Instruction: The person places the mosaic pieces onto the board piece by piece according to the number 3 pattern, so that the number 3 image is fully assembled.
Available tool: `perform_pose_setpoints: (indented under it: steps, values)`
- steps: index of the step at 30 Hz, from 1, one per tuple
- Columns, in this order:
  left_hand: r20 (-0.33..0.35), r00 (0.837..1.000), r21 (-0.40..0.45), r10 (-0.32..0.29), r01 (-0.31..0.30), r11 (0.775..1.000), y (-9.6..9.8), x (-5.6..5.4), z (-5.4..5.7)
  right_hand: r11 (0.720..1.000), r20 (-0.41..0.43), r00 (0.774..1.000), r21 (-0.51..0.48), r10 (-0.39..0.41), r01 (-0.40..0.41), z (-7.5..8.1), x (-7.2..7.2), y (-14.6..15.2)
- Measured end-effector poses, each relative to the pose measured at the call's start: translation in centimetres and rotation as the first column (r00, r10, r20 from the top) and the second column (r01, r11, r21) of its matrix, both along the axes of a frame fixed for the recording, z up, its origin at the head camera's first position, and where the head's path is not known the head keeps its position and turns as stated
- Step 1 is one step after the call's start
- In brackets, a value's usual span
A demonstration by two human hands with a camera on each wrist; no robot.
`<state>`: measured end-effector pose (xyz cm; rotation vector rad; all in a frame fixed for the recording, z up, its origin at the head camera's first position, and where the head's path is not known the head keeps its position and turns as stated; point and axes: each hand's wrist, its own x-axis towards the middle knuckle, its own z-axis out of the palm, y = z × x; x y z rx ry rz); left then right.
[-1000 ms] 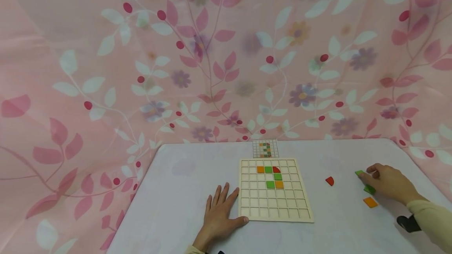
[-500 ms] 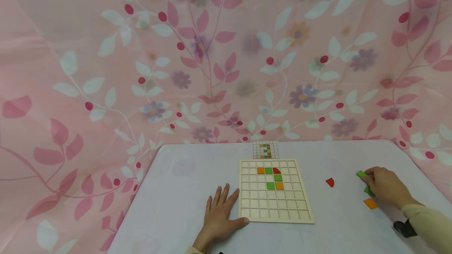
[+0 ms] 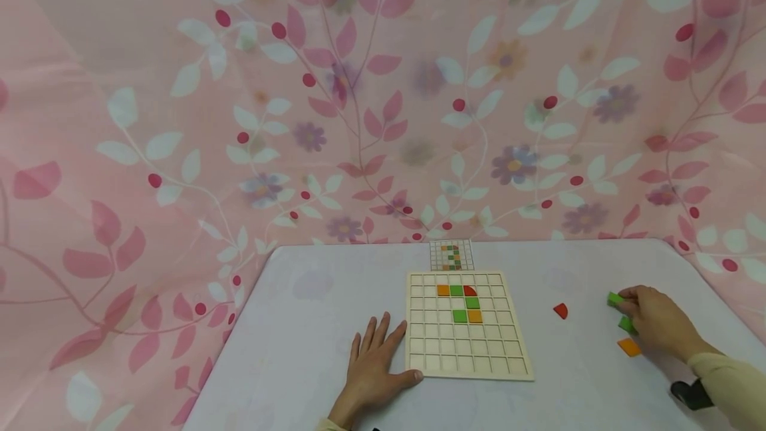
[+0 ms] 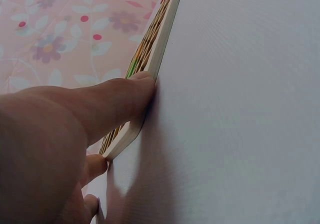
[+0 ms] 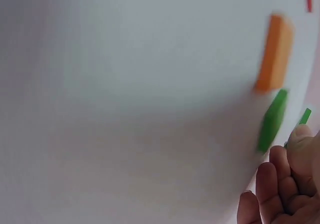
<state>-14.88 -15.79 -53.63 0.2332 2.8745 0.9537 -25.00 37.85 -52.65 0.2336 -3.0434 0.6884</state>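
My right hand point(image 3: 664, 323) pinches a green square tile point(image 3: 614, 298) between thumb and fingertips at the right of the table. Just below its fingers lies a second green tile point(image 3: 627, 324), with an orange tile point(image 3: 629, 347) nearer me. In the right wrist view the held tile point(image 5: 305, 116) sticks out past the thumb. My left hand point(image 3: 374, 368) lies with fingers spread beside the wooden grid board point(image 3: 431, 344), its thumb touching the board's near left corner. Orange and green squares and a red quarter-round fill several cells of the upper board.
A red quarter-round piece point(image 3: 560, 311) lies between the board and the right-hand tiles. Behind the board, a small printed card point(image 3: 435, 255) displays a coloured grid pattern. Pink floral cloth point(image 3: 359, 118) hangs behind the white table point(image 3: 287, 351).
The right hand has taken hold of the green tile, which now shows tilted at the fingertips. The left hand keeps its place by the board.
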Motion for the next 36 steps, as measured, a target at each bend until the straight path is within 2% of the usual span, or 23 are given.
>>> perform_pose_setpoints:
  steps: [6, 12, 24, 29, 36]
  values:
    - [-0.008, 1.0, -0.004, 0.002, -0.002, 1.0, 0.0, -0.1, -0.3, 0.998, -0.015, 1.0, -0.057, 0.027, -0.028, 0.8, 0.6, -2.5]
    - [-0.004, 1.0, 0.0, -0.001, 0.001, 1.0, -0.1, -0.2, -0.5, 0.994, -0.086, 0.993, -0.051, 0.087, -0.091, 1.3, 0.9, -4.8]
    - [-0.012, 1.0, -0.008, -0.004, 0.004, 1.0, -0.1, 0.0, -0.3, 0.982, -0.121, 0.977, -0.039, 0.178, -0.183, 1.0, 2.0, -8.7]
    - [-0.01, 1.0, -0.013, -0.003, 0.003, 1.0, -0.1, 0.0, -0.1, 0.972, -0.166, 0.96, -0.025, 0.228, -0.235, 0.6, 2.7, -10.4]
    - [0.007, 1.0, -0.011, 0.007, -0.007, 1.0, 0.0, -0.1, -0.3, 0.954, -0.241, 0.927, -0.022, 0.286, -0.3, 0.1, 3.2, -12.2]
